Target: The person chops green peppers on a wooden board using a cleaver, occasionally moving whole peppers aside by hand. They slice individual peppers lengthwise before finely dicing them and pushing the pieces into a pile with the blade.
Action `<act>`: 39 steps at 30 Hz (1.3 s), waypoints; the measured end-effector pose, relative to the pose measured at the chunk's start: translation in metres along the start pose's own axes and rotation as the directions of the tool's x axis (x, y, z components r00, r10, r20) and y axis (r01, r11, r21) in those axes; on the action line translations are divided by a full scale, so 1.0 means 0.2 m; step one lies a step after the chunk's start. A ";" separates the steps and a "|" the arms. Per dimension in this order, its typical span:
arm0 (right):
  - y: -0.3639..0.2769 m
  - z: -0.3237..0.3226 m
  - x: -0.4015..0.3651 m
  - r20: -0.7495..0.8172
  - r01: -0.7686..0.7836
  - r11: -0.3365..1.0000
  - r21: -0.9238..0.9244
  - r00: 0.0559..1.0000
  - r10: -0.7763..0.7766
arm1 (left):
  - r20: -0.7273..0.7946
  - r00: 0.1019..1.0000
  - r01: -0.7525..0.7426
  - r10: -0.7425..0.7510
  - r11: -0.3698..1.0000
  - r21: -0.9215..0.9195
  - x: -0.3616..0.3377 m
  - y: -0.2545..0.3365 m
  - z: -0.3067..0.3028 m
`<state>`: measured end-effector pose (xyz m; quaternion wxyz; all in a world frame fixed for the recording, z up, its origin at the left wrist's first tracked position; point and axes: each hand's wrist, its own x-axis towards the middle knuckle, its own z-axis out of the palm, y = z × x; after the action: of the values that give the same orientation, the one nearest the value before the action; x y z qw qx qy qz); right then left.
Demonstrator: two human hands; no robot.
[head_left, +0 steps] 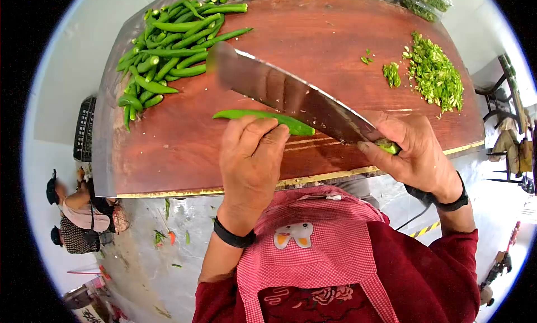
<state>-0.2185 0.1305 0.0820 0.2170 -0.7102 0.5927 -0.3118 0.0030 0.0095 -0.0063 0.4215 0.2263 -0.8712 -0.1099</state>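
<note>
My right hand (411, 149) grips a large broad-bladed kitchen knife (291, 93) at its handle end. The blade slants up and left across the reddish board (313, 32), tilted over a long green chili pepper (299, 126). A short green piece (387, 146) shows between my right thumb and fingers, against the base of the blade. The fingers of my left hand (251, 147) are bent and pressed together on the near side of the pepper, hiding part of its middle. Green bits stick to the blade.
Whole green peppers (173, 49) lie piled at the board's far left. Chopped pepper (436, 74) is heaped at the right, with a smaller clump (391, 75) beside it. Plastic bags (422, 3) lie along the back edge. People (78, 217) sit low at the left beyond the table.
</note>
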 end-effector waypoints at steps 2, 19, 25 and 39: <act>0.00 0.00 0.00 0.042 -0.004 0.998 -0.065 0.999 0.006 | -0.001 1.000 0.017 -0.017 1.000 -0.005 0.00 0.00 0.00; 0.03 0.03 0.07 0.045 0.022 0.999 -0.032 0.999 -0.021 | 0.030 0.999 0.028 -0.029 0.999 0.020 0.00 0.00 -0.01; 0.02 0.07 0.13 0.082 0.014 0.999 -0.048 0.997 -0.010 | 0.033 0.999 0.026 -0.027 0.999 0.028 0.01 0.00 -0.02; 0.00 0.07 0.23 0.076 0.202 0.904 -0.378 0.979 -0.187 | 0.028 1.000 -0.016 0.014 0.998 0.066 -0.01 0.00 -0.02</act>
<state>-0.2037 0.0847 0.0794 0.0529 -0.8003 0.5640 -0.1966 0.0079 0.0104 -0.0054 0.4026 0.2320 -0.8818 -0.0809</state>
